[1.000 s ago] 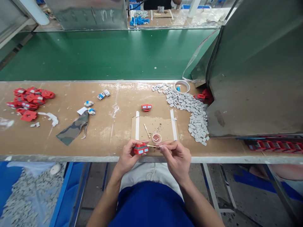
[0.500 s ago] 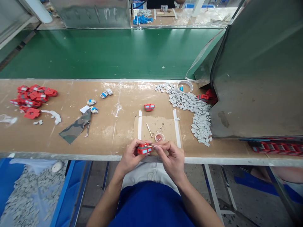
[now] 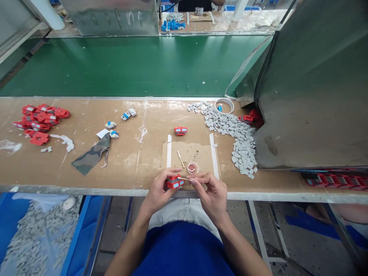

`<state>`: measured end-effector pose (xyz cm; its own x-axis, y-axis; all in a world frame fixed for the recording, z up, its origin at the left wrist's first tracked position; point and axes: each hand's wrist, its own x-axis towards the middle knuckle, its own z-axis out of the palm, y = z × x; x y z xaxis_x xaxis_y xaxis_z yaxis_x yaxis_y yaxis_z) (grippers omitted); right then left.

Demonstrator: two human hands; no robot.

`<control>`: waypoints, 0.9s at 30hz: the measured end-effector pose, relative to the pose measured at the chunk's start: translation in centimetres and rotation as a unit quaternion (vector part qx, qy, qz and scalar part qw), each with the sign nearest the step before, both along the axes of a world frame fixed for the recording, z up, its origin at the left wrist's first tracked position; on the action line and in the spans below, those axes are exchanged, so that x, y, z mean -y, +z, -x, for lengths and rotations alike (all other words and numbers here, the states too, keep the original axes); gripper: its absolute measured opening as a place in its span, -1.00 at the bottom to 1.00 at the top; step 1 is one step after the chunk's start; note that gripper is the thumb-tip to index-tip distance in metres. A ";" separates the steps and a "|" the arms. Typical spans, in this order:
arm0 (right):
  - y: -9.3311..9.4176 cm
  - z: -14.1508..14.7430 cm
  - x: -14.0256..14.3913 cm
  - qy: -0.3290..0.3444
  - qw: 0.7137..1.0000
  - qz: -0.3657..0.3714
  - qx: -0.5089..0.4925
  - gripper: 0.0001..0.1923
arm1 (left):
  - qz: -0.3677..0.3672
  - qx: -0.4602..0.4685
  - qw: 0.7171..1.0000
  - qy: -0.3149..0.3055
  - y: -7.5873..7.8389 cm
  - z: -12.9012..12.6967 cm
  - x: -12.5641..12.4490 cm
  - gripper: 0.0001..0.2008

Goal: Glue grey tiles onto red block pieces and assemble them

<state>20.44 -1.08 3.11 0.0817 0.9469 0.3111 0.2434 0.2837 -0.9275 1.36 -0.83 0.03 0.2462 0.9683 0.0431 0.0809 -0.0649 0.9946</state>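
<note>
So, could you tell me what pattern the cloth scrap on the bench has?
Camouflage, green and brown; the cloth scrap shows in the head view.

Cardboard mat [image 3: 198, 153] = landmark, at bench's near edge. Spare stick [image 3: 181, 158] lying on mat. Lone red part [image 3: 180, 130] just behind mat. Grey chip pile [image 3: 235, 134] right of mat, tape roll [image 3: 224, 104] at pile's far end. Camo cloth [image 3: 92, 154] left of mat; red parts heap [image 3: 40, 122] far left. Green belt [image 3: 126, 65] beyond.

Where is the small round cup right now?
The cup sits on the cardboard mat at centre, just beyond the right hand, beside a stick.
</note>
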 end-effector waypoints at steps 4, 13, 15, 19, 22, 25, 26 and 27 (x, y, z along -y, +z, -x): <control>-0.7 -2.0 -0.3 -0.056 0.998 -0.006 0.006 -0.83 | 0.004 0.021 1.000 0.012 -0.2 0.0 0.0 -0.82; -2.5 -2.6 -1.6 -0.006 0.988 -0.054 0.141 -0.83 | 0.023 0.039 0.999 0.005 0.3 0.2 -0.4 -0.81; -2.4 -4.0 -2.4 -0.015 0.982 -0.075 0.175 -0.74 | 0.029 0.040 0.999 0.012 0.4 0.3 -0.4 -0.81; -1.7 -8.9 -6.3 -0.079 0.963 -0.068 0.248 -0.78 | 0.035 0.046 0.998 0.019 0.6 0.3 -0.5 -0.82; -1.4 -11.9 -10.1 -0.052 0.945 -0.031 0.320 -0.81 | 0.041 0.055 0.998 0.010 0.7 0.3 -0.5 -0.81; -1.6 -12.6 -13.7 -0.004 0.918 -0.017 0.396 -0.80 | 0.046 0.062 0.997 0.007 0.6 0.3 -0.4 -0.81; -1.7 -12.3 -14.7 0.004 0.906 -0.017 0.422 -0.78 | 0.046 0.063 0.997 0.008 0.5 0.3 -0.4 -0.81; -1.8 -12.0 -15.7 0.010 0.894 -0.018 0.448 -0.75 | 0.046 0.063 0.997 0.010 0.5 0.3 -0.3 -0.81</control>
<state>32.43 14.58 1.28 -0.2319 0.9336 0.2733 0.8784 0.3217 -0.3535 1.02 -0.49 0.52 0.2241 0.9744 -0.0160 -0.0445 0.0266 0.9987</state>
